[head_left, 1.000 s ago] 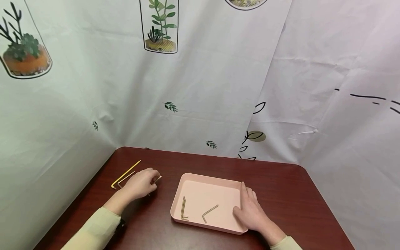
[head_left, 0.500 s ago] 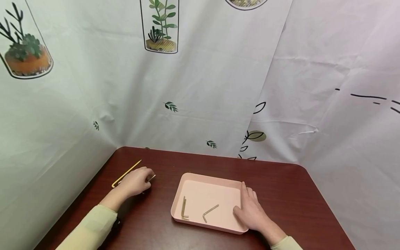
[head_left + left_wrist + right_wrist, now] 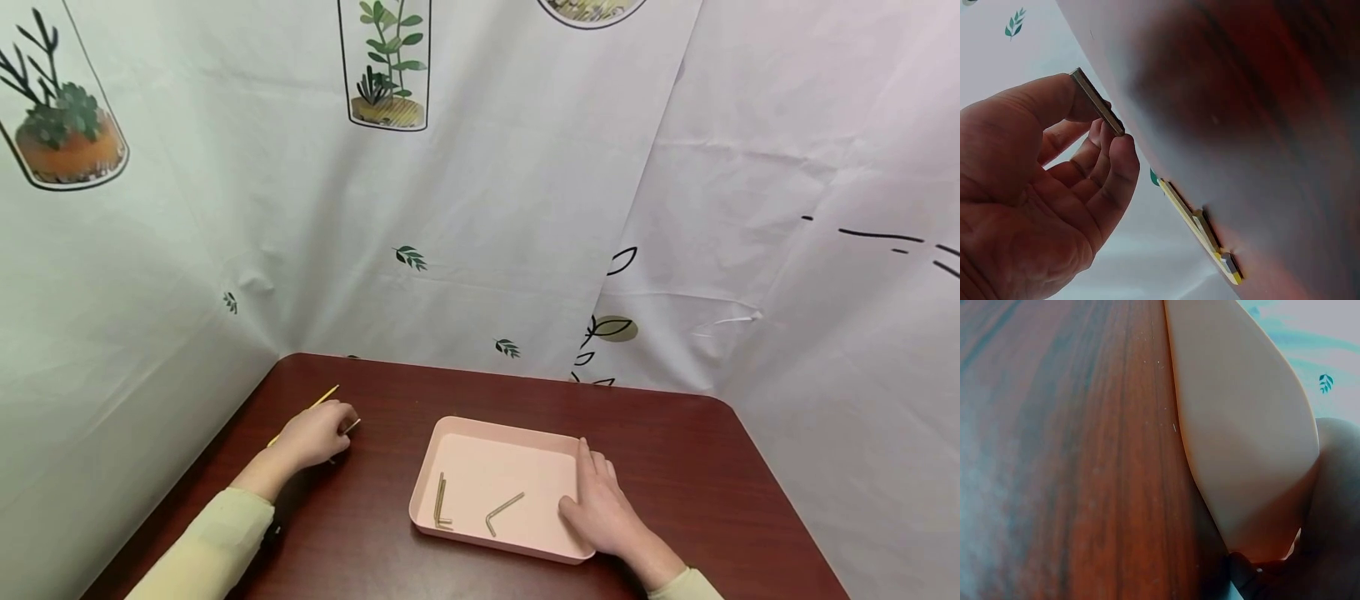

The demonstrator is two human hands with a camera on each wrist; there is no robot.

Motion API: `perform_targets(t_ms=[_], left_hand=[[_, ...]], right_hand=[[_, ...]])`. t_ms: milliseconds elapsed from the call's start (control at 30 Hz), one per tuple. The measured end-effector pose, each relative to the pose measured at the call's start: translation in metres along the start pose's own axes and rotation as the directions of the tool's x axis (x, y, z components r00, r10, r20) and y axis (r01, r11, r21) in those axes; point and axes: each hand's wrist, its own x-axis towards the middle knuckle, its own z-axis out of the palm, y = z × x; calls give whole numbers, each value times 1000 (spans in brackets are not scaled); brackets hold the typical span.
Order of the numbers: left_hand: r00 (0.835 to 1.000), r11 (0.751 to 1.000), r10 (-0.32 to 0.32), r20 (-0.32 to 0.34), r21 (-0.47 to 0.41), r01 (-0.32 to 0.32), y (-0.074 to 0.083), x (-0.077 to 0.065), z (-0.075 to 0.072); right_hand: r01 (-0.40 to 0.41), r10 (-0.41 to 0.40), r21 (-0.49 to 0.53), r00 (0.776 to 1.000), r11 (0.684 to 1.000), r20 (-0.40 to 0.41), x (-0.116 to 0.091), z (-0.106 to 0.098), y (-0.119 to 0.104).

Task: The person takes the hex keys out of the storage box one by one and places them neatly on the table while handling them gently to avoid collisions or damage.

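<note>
My left hand (image 3: 311,437) pinches a small metal hex key (image 3: 1099,103) between thumb and fingers, just above the table. The key's end shows past the fingertips in the head view. Beside and partly behind that hand lies a yellow hex key (image 3: 325,395). The left wrist view shows a smaller brass-coloured hex key (image 3: 1207,231) next to it; in the head view the hand covers that one. My right hand (image 3: 603,508) holds the right wall of a pink tray (image 3: 502,430), its thumb over the rim. Inside the tray lie several hex keys, one bent key (image 3: 504,510) apart from the others.
A dark red wooden table (image 3: 645,425) carries everything. White printed cloth (image 3: 480,208) hangs along its back and sides. The tray's raised rim stands between the two hands.
My left hand has moved to the left with the hex key pinched in it, covering more of the keys on the table. The right hand and the tray have stayed put.
</note>
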Motion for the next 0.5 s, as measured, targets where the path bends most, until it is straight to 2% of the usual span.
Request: perform_targets(t_ms=[300,500], left_hand=[[998,999,-46,31,-15,47,-8,-1,-3],[999,999,-41,25,-1,41,-16,-2,-4]], right_hand=[[-2,2,-8,1000,1000,3,0,0,0],[16,-16,-7,1000,1000,-11,-1,-1,-1]])
